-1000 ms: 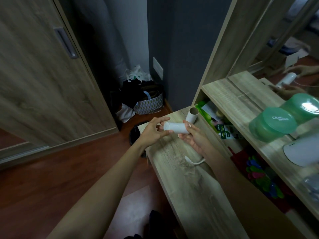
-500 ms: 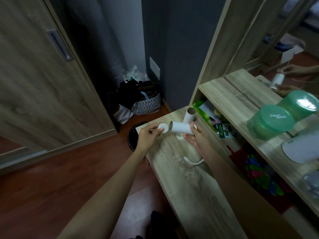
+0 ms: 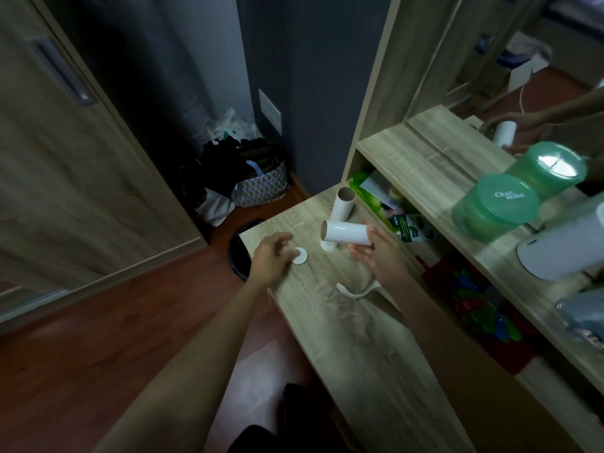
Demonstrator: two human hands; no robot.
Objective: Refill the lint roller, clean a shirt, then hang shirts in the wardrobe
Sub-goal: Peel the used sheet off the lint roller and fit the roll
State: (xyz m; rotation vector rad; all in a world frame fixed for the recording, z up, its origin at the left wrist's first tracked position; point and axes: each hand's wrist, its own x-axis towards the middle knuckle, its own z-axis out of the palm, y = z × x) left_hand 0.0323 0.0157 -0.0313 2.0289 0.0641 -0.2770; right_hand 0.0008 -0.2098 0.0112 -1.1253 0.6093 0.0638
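Nearest me, low in the middle of the frame, a white curved handle point(image 3: 354, 291) lies on the desk point(image 3: 359, 354). I take it for the lint roller's, with no roll on it yet. A little further up, my left hand point(image 3: 271, 258) rests with loose fingers, the tips touching a round white cap point(image 3: 301, 257) that lies flat on the wood; it grips nothing. To the right, my right hand point(image 3: 380, 256) is clamped round one end of the new white roll point(image 3: 346, 232), held level above the desk with its open end facing left. Just beyond stands the empty tube point(image 3: 343, 206), upright. I reckon the thing now is to fetch the handle with my free left hand, line it up with the open end and push straight. I should hold the roll lightly so it isn't crushed, and mind the tube behind, which would tip easily.
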